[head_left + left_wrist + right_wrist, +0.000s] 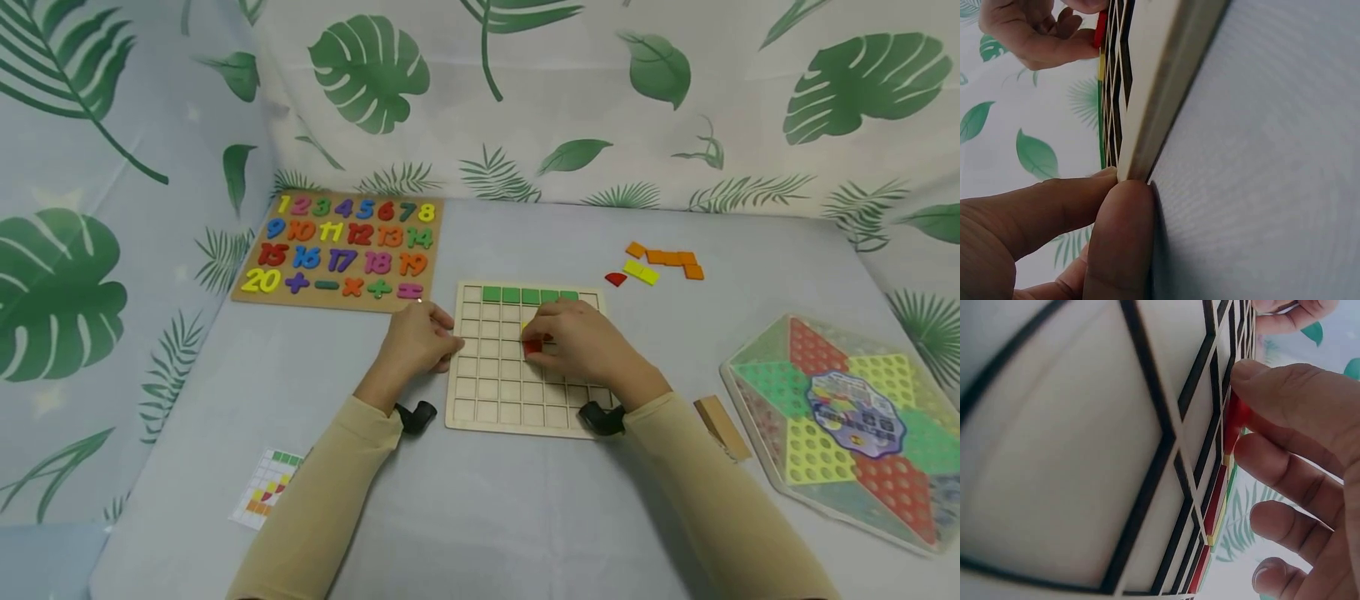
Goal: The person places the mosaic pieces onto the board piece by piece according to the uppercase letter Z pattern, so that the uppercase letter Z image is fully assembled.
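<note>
A wooden grid board lies flat on the table, with several green square tiles in its top row. My left hand holds the board's left edge, thumb and index finger pinching it in the left wrist view. Over the middle of the grid, my right hand pinches a red piece between thumb and index finger. The red piece touches the board. A yellow piece shows partly by the right fingers. More red pieces with yellow beside them sit farther along the board, hidden from the head view.
Loose orange tiles, yellow tiles and a red quarter-circle piece lie back right. A number puzzle board stands back left, a pattern card front left. At right are a brown block and a hexagonal game board.
</note>
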The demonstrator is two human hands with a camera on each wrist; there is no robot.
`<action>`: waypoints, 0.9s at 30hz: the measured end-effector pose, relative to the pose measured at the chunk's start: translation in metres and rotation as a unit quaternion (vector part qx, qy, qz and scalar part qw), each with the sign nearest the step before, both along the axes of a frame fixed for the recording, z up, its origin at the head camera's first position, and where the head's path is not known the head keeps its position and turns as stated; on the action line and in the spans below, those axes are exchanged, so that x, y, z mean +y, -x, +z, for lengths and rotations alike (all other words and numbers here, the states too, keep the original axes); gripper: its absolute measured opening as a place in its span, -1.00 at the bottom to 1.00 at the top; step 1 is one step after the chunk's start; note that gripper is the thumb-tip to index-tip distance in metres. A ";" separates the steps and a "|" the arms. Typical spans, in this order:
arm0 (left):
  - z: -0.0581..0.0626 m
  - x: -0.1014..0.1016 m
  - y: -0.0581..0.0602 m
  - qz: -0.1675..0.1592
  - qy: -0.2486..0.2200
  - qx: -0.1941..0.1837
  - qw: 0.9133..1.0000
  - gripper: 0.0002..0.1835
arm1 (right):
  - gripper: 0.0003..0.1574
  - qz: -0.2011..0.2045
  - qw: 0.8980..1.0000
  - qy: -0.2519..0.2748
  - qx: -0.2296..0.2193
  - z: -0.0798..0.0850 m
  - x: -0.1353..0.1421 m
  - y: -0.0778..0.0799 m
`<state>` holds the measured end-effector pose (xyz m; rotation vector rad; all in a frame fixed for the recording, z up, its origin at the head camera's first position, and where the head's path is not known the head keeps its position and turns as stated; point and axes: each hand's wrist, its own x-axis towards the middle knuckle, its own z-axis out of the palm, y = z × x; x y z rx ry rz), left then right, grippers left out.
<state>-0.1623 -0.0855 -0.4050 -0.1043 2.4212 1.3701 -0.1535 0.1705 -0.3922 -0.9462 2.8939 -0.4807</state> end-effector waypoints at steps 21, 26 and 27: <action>0.002 0.001 0.000 -0.001 0.015 -0.011 1.000 -0.68 | -0.68 -0.062 0.998 0.010 -0.030 0.007 0.023 0.011; 0.003 0.002 0.000 -0.003 0.019 -0.010 1.000 -0.67 | -0.65 -0.098 0.994 0.010 -0.048 0.008 0.044 0.022; 0.002 0.002 0.000 -0.003 0.020 -0.010 1.000 -0.67 | -0.65 -0.108 0.993 0.010 -0.052 0.008 0.049 0.024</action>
